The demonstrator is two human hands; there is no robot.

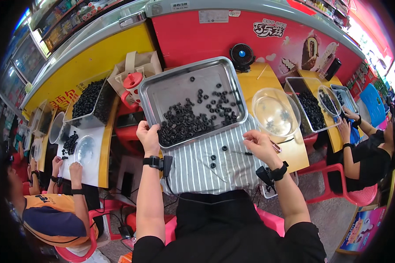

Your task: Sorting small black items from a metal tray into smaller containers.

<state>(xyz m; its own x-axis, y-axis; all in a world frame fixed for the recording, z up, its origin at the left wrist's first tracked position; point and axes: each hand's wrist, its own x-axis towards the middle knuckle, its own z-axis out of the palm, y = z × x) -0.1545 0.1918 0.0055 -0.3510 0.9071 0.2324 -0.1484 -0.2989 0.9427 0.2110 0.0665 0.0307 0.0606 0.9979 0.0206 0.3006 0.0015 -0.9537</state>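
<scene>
My left hand [149, 136] grips the near left corner of a metal tray [162, 92], thumb over the rim. The tray is tilted, and many small black rubber-like rings [184, 122] lie heaped toward its near side. To the right, my right hand [261, 144] is closed around a slim pointed tool [239, 152], whose thin shaft points left. A small dark piece [249, 154] sits by the shaft near my fingers; whether it is on the tool I cannot tell. Three loose black rings [213, 158] rest on the grey striped cloth [197, 175] over my lap.
A round clear tub [274, 94] stands on the wooden table, right of the tray. Behind are a black fan [242, 57], a red-lidded cup [133, 83] and a beige bag [147, 65]. Co-workers sit at both sides, near clear bins of black rings [310, 109].
</scene>
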